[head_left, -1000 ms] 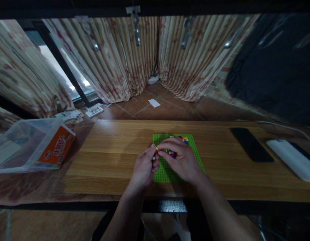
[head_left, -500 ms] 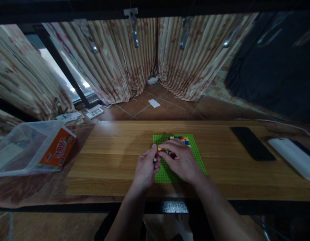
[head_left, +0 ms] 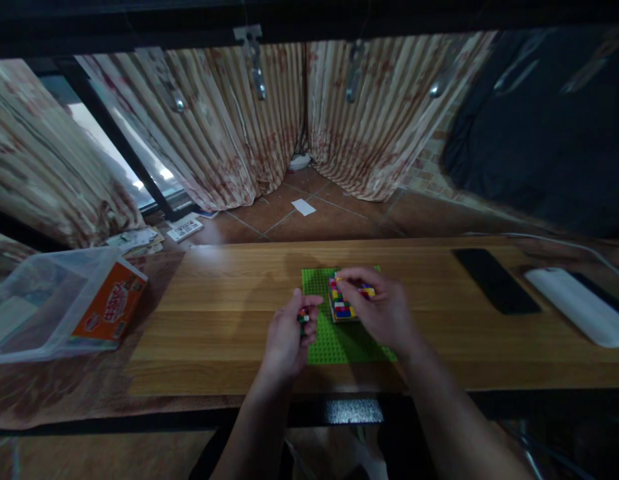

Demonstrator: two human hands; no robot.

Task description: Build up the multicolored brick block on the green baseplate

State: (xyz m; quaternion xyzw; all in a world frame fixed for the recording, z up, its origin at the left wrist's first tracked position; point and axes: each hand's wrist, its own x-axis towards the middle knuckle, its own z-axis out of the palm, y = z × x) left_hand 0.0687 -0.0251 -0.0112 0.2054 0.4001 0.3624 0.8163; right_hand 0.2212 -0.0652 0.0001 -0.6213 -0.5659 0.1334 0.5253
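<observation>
A green studded baseplate (head_left: 329, 343) lies on the wooden board in front of me. On it stands a block of multicoloured toy bricks (head_left: 342, 307), partly covered by my right hand (head_left: 379, 310). The thumb and forefinger of that hand pinch at the block's far left corner; a small yellow brick shows at their tips. To the left, my left hand (head_left: 292, 330) is curled over the baseplate's left edge. Several small loose bricks (head_left: 303, 318), red, white and green among them, sit in its fingers, with thumb and forefinger apart.
A clear plastic bin (head_left: 54, 287) with an orange label (head_left: 109, 303) stands left of the wooden board (head_left: 214, 320). A black phone-like slab (head_left: 495, 280) and a white oblong object (head_left: 577, 307) lie on the right. Metal clips (head_left: 257, 73) hang from a dark bar above.
My right hand has left the fingertips of my left hand and moved right onto the brick block with the yellow brick. My left thumb and forefinger have parted, showing the bricks held there.
</observation>
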